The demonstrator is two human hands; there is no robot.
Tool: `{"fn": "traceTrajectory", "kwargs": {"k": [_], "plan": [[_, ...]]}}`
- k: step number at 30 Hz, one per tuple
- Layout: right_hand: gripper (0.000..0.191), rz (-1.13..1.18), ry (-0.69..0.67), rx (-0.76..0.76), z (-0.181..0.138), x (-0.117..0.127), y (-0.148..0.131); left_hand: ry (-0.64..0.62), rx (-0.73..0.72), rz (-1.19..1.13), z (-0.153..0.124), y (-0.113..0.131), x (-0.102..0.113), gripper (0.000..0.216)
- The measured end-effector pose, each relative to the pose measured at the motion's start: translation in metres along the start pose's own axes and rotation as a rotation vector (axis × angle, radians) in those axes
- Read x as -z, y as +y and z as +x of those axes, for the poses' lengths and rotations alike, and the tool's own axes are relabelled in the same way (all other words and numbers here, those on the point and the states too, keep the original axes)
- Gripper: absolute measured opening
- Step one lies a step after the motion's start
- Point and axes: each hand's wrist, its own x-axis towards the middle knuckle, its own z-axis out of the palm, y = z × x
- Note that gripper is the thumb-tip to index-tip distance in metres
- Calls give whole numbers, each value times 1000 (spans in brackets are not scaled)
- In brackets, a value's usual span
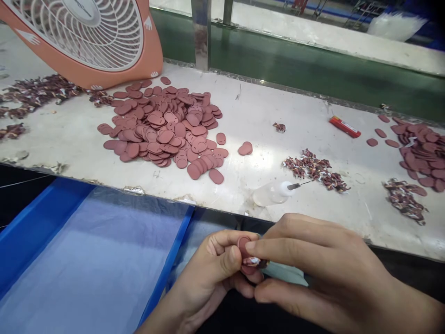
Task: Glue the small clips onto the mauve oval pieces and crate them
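Observation:
Between the thumb and fingers of my left hand [219,269] is a reddish-brown oval disc [244,245], held just off the table's front edge. A small dark-brown figure [255,262] with white patches sits against the disc's face, partly hidden by fingers. My right hand [313,264] closes in from the right, its index fingertip touching the disc and its fingers around the figure. On the table beyond lies a clear squeeze bottle [273,194] with a needle tip. Beside it is a cluster of similar small brown figures [314,169].
A large heap of oval discs [167,125] covers the table's left middle; another disc pile [424,150] is at right. An orange fan [153,51] stands at back left. Near a red packet [345,126] are more figures [405,202]. A blue-edged bin [86,260] is below left.

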Motion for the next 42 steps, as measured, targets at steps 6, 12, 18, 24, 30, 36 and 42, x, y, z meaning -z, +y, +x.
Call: {"fn": "traceTrajectory", "kwargs": {"k": [6, 12, 18, 24, 30, 36, 42], "plan": [[37, 94, 88, -75, 0, 1, 1, -64, -4, -64, 1, 0, 9, 22], [32, 168, 97, -101, 0, -9, 2, -97, -25, -21, 1, 2, 12, 35], [20, 178, 101, -117, 6, -13, 1, -68, -26, 30, 1, 2, 15, 41], [20, 73, 296, 0, 12, -26, 1, -20, -119, 127, -4, 8, 13, 62], [25, -333, 487, 189, 20, -67, 9, 402, -603, 294, -23, 5, 16, 31], [21, -369, 472, 317, 45, -93, 14, 557, -641, 272, -28, 3, 22, 26], [14, -424, 402, 430, 49, -97, 0, 862, -659, 331, -41, 28, 59, 34]]}}
